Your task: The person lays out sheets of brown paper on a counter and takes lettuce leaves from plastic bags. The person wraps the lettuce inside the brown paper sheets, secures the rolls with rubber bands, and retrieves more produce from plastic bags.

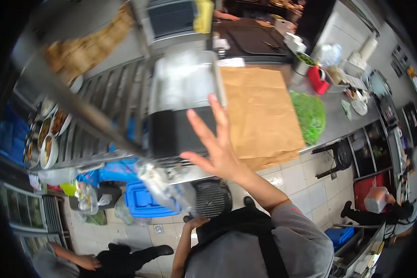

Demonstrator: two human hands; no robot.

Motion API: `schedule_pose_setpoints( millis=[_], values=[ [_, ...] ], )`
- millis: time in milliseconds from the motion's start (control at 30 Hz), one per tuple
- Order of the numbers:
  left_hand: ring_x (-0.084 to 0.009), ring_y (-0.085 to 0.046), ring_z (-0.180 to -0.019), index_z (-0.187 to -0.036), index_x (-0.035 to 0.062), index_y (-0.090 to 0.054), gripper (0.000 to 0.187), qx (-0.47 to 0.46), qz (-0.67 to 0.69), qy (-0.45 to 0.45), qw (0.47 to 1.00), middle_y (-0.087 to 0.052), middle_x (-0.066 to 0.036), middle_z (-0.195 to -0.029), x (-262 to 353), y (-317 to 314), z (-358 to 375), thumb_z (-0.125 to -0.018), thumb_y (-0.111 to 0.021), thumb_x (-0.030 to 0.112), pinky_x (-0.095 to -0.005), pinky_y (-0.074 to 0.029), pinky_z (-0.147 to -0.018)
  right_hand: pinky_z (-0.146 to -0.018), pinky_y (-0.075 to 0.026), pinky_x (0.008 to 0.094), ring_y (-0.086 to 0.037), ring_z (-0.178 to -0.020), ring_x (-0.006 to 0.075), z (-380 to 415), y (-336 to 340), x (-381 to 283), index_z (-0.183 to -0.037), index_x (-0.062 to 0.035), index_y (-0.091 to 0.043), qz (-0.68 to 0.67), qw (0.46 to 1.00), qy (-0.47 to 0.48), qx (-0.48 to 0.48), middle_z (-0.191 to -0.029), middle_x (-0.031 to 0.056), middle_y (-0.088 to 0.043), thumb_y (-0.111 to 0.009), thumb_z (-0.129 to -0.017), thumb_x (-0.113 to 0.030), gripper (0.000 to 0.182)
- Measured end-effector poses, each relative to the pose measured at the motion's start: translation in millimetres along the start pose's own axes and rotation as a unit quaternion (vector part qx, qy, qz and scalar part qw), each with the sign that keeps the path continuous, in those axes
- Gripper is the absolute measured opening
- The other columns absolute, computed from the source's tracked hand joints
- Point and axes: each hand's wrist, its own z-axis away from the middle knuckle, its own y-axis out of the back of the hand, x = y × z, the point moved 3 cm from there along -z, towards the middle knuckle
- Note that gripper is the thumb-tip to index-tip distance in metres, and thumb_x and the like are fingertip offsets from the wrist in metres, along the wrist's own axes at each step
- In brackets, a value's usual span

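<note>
The right hand (216, 148) is raised at the middle of the frame, palm facing away, fingers spread wide and pointing up toward the top of the picture, thumb stuck out to the left. Its grip is wide open and it holds nothing. The forearm runs down and right from the wrist into a grey sleeve (294, 222) at the lower right centre. The fingertips lie over the dark box (171, 132) at the centre and the edge of the brown paper (259, 111) spread on the tabletop (333, 123); whether they touch either one I cannot tell.

The left hand (194, 223) is low, just left of the bottom centre, its arm bent up from the lower edge. It is closed around the lower end of a clear plastic bag (164, 185) that slants up and left from it, blurred.

Above the dark box stands a clear plastic container (183, 78). Right of the brown paper lies a heap of green leaves (309, 115), and beyond it, toward the upper right, a red container (318, 78). A blue crate (143, 201) sits on the tiled floor at the lower left centre. Another person in dark clothes (120, 257) crouches at the bottom left
</note>
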Motion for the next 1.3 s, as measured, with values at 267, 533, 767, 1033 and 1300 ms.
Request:
schedule_pose_setpoints(
  millis=[267,533,767,1033,1300],
  values=[
    [-0.0258,-0.056,-0.106,-0.117,0.0031,-0.057,0.039,0.026,-0.092,-0.304,0.948,-0.060,-0.015,-0.115,381.0,-50.3,38.5,-0.090,-0.055,0.032,-0.0332,-0.044,-0.089,-0.093,-0.039,0.0349,-0.052,-0.109,0.0261,204.1,346.0,159.9,-0.120,0.0007,-0.051,0.180,0.930,-0.296,0.124,-0.115,0.0166,-0.054,-0.059,-0.083,-0.004,0.039],
    [-0.0310,-0.055,-0.098,-0.103,0.0029,-0.061,0.024,0.373,-0.271,-0.383,0.800,-0.060,-0.013,-0.103,555.8,-46.9,17.1,-0.083,-0.061,0.017,-0.0392,-0.045,-0.084,-0.075,-0.047,0.0288,-0.062,-0.082,0.0209,282.1,466.8,193.6,-0.094,0.0007,-0.064,0.178,0.893,-0.380,0.161,-0.090,0.0122,-0.064,-0.056,-0.085,-0.002,0.012],
    [-0.0317,-0.053,-0.100,-0.095,0.0017,-0.064,0.017,0.471,-0.219,-0.375,0.768,-0.059,-0.013,-0.104,563.1,-43.3,-12.9,-0.079,-0.064,0.009,-0.0392,-0.043,-0.086,-0.077,-0.047,0.0348,-0.060,-0.089,0.0301,195.2,410.3,327.9,-0.097,-0.0021,-0.064,0.089,0.968,-0.227,0.061,-0.097,0.0128,-0.064,-0.057,-0.083,-0.001,0.015],
    [-0.0344,-0.051,-0.108,-0.112,0.0025,-0.058,0.030,0.440,-0.160,-0.466,0.750,-0.054,-0.016,-0.117,681.9,-30.3,-100.3,-0.082,-0.061,0.011,-0.0403,-0.042,-0.092,-0.101,-0.018,0.0647,-0.027,-0.132,0.0313,213.3,365.3,488.6,-0.109,-0.0190,-0.062,0.251,0.900,-0.310,-0.175,-0.136,0.0074,-0.041,-0.050,-0.087,-0.047,0.037],
    [-0.0334,-0.056,-0.099,-0.110,0.0056,-0.055,0.033,0.496,-0.235,-0.277,0.789,-0.059,-0.014,-0.104,749.3,-13.2,-212.0,-0.082,-0.059,0.021,-0.0462,-0.046,-0.083,-0.094,-0.028,0.0558,-0.044,-0.109,0.0298,209.7,395.9,482.4,-0.092,-0.0169,-0.063,0.338,0.894,-0.248,-0.159,-0.109,0.0090,-0.051,-0.059,-0.081,-0.044,0.030]
  ],
)
